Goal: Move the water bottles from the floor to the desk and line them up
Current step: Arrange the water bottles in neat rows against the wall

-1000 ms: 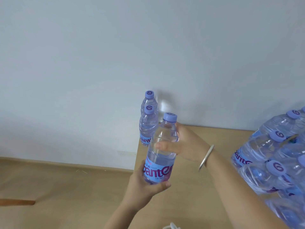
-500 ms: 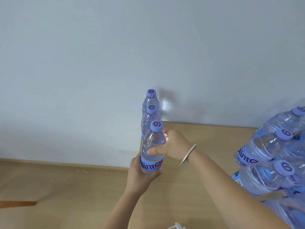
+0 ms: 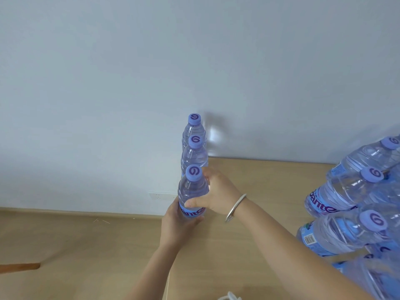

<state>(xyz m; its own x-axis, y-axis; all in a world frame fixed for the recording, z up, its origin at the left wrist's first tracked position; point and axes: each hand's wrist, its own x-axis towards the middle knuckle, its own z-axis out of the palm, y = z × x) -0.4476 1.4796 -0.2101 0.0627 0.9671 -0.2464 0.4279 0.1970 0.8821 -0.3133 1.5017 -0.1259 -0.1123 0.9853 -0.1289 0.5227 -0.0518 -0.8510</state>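
From the head camera, a person is holding one water bottle (image 3: pixel 192 192) with two hands at the left edge of the tabletop (image 3: pixel 255 182). The left hand (image 3: pixel 176 225) is wrapped around the low part, by the blue label. The right hand (image 3: pixel 216 197) is curled around the middle, with the thumb across the front. A silver bracelet (image 3: pixel 236 207) sits on the right wrist.

Behind this bottle stand two more bottles, the middle bottle (image 3: pixel 194 155) and the far bottle (image 3: pixel 194 128) near the wall (image 3: pixel 194 61). They make a line going away from the person. The held bottle looks straight up and close to the middle one. I cannot tell if its bottom is on the tabletop yet, because the hands hide it.

On the right is a pack of bottles (image 3: pixel 355 202) lying tipped toward the person. The floor (image 3: pixel 75 245) is on the left, lower down.

To do this step well, I think the person should keep the bottle straight, set it flat just in front of the middle bottle, and check that the three caps make one row. Then let go slowly, one hand at a time, so it does not bump the others or fall off the edge.
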